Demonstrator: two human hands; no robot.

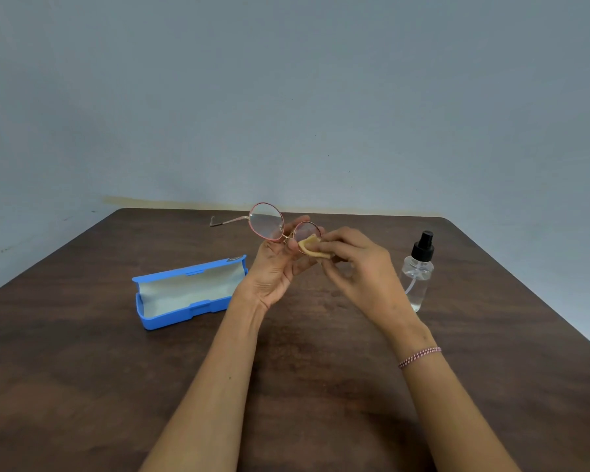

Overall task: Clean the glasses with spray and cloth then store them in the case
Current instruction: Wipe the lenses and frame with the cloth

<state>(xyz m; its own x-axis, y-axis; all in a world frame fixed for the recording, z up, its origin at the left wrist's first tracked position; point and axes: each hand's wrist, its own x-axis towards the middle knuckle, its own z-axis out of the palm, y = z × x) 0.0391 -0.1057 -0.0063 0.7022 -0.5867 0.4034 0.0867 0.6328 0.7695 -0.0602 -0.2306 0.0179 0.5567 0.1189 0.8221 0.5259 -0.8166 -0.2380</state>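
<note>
Round glasses [267, 222] with a thin pink and gold frame are held up above the table. My left hand [276, 267] grips them at the bridge, palm towards me. My right hand [358, 267] pinches a small folded yellow cloth [312, 248] against the right lens. One temple arm sticks out to the left. A blue glasses case [184, 291] lies open on the table to the left, with a pale lining and nothing in it. A clear spray bottle [418, 272] with a black nozzle stands upright to the right of my hands.
The dark brown wooden table [82, 369] runs up to a grey wall [286, 97] at the back. Its right edge slants away past the spray bottle. A braided band circles my right wrist [419, 356].
</note>
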